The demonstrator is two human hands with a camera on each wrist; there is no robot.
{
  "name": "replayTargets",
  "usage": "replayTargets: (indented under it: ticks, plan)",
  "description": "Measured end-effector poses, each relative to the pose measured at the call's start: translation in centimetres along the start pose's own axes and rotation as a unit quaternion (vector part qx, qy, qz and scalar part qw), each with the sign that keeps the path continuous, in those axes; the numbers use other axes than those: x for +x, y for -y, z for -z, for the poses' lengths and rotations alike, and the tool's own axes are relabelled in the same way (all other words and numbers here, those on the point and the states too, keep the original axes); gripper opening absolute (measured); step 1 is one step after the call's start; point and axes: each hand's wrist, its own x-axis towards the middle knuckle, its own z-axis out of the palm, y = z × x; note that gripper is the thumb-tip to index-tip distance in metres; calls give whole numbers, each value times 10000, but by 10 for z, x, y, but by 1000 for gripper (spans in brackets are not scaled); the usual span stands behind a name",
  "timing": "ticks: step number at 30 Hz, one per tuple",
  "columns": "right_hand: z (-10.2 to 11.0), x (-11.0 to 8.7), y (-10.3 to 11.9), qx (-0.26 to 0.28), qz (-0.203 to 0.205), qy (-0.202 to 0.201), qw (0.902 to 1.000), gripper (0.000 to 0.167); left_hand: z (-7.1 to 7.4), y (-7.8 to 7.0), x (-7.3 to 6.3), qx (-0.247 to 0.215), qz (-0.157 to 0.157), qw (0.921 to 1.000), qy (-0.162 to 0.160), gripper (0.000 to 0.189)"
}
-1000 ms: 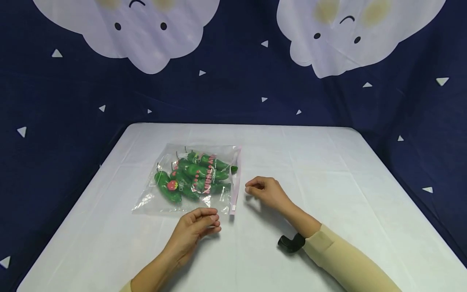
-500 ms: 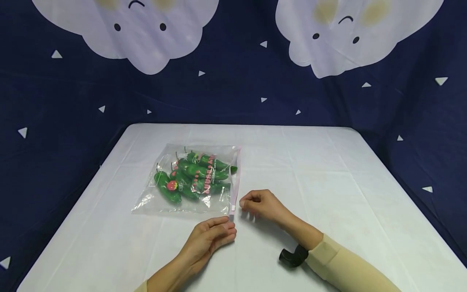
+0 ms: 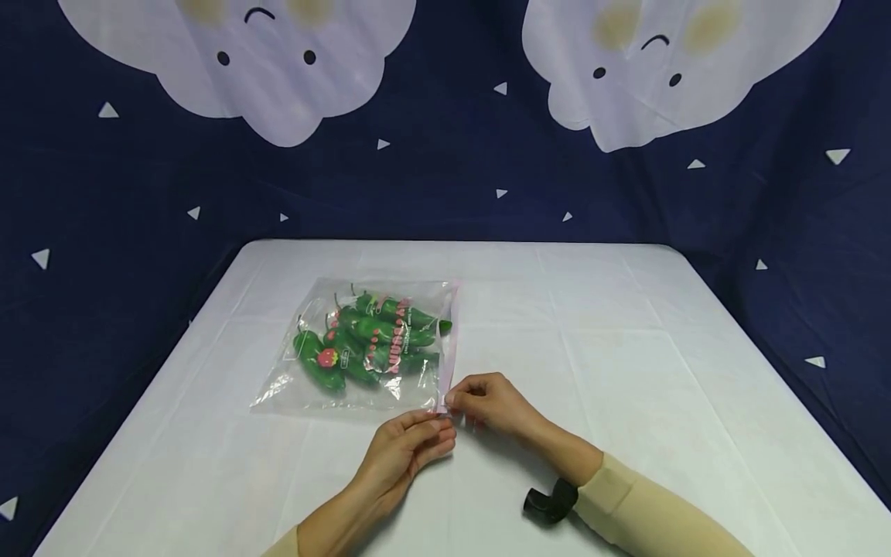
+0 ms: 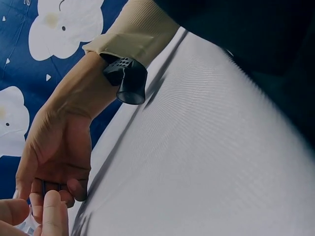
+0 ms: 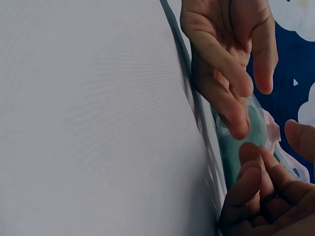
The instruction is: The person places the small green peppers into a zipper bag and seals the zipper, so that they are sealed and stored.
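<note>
A clear zip bag (image 3: 278, 391) with red print and a pink zip edge (image 3: 449, 348) lies flat on the table. Several green peppers (image 3: 365, 325) show through it. At the bag's near right corner my left hand (image 3: 402, 455) has its fingertips against or right beside the plastic; contact is hard to tell. From the right, my right hand (image 3: 497, 406) reaches the lower end of the pink edge. The right wrist view shows thumb and fingers of both hands apart, with the bag's green contents (image 5: 234, 157) behind them. The left wrist view barely shows the bag.
The white-covered table (image 3: 592, 309) extends around the bag on all sides. A black camera mount (image 3: 550, 503) juts from the right wrist just above the cloth. Behind the table hangs a dark blue curtain (image 3: 445, 178) with cloud shapes.
My left hand has moved right and slightly toward the bag's corner. My right hand has come down and left to the zip edge. The bag has stayed in place.
</note>
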Motion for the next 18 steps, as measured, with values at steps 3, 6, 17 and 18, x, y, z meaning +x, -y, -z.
replayTargets:
  ticks: [3, 6, 17, 18]
  plan:
    - [-2, 3, -6, 18, -34, -79, 10000, 20, -1, 0, 2, -28, -69, 10000, -58, 41]
    - [-3, 5, -7, 46, -31, -138, 9999, 21, -3, 0, 3, -91, -131, 9998, -127, 40]
    - [-6, 6, -9, -165, 129, -327, 9992, 19, -8, 3, 8, -206, -244, 9980, -543, 10]
    - [-6, 6, -9, -168, 166, -334, 9992, 19, -9, 3, 8, -213, -243, 9979, -560, 9]
